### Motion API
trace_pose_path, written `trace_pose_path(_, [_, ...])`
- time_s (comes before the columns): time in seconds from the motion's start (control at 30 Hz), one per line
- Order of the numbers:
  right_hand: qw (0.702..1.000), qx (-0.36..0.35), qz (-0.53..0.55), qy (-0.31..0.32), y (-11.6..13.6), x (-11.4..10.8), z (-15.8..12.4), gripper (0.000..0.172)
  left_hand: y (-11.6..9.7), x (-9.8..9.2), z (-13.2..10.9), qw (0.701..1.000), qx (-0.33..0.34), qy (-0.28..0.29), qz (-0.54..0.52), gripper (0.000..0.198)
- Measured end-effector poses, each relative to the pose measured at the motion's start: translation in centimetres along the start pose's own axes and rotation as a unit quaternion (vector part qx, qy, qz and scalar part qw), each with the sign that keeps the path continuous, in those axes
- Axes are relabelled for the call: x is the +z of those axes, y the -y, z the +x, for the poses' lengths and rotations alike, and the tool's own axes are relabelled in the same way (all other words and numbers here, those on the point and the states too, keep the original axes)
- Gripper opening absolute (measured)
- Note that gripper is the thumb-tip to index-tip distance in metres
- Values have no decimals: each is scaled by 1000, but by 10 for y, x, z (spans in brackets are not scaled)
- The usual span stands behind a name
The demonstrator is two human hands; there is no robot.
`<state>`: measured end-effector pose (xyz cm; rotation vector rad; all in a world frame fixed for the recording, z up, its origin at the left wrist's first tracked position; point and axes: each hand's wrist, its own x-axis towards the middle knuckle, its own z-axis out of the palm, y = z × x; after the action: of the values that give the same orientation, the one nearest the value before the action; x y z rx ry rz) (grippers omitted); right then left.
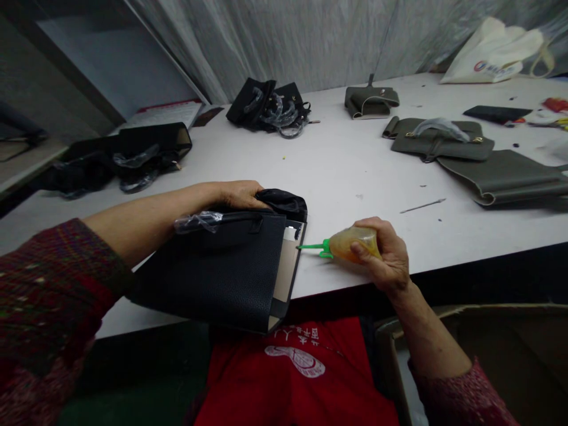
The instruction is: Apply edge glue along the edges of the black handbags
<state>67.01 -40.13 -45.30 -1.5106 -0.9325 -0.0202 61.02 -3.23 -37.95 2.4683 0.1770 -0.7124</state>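
A black leather handbag (pixel 222 269) lies on its side at the near edge of the white table (pixel 346 171), its open end with a tan lining facing right. My left hand (pixel 239 194) rests on the bag's top edge, fingers curled over it, beside a plastic-wrapped handle (pixel 199 221). My right hand (pixel 386 254) grips a small squeeze bottle of amber glue (pixel 355 242). Its green nozzle (pixel 313 246) points left and touches the bag's open edge.
Other black bags (pixel 128 154) (pixel 270 106) lie at the left and back. Olive-green bag parts (pixel 444 142) (pixel 506 174) lie at the right, and a white tote (pixel 492 53) far right. A thin metal tool (pixel 421 205) lies mid-table. A cardboard box (pixel 510 355) stands below right.
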Motion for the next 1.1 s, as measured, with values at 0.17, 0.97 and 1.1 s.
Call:
trace_pose_path(0.17, [998, 4, 17, 55, 5, -1, -6, 30, 2, 0, 0, 1000, -6, -7, 17, 53])
trace_pose_path(0.97, [977, -110, -26, 182, 52, 0, -8, 41, 11, 2, 1, 999, -16, -36, 2, 58])
trace_pose_path(1.1, [986, -90, -38, 136, 49, 1, -14, 37, 12, 1, 1, 999, -14, -49, 5, 56])
